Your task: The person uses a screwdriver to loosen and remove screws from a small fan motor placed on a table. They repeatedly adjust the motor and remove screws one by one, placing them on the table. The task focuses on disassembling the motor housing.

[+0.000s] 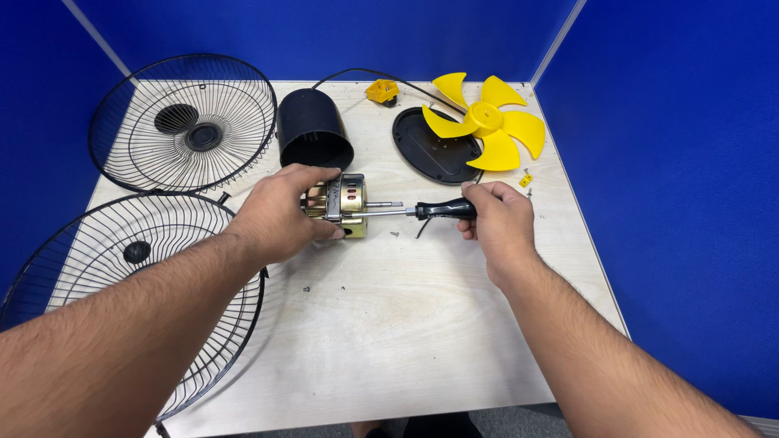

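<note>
Here, pale wooden table (pixel 422 324) stands between blue partition walls (pixel 673 203).

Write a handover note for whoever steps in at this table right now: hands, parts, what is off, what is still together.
Left hand: grip closed over the gold fan motor, holding it on the table.
Right hand: grip around the black-handled screwdriver, shaft lying level with its tip at the motor's face.
Already off and laid out: two wire guards at left, black motor housing, black oval cover, yellow blade, small yellow part, loose screws.
Left: the motor itself is still in one piece.
</note>
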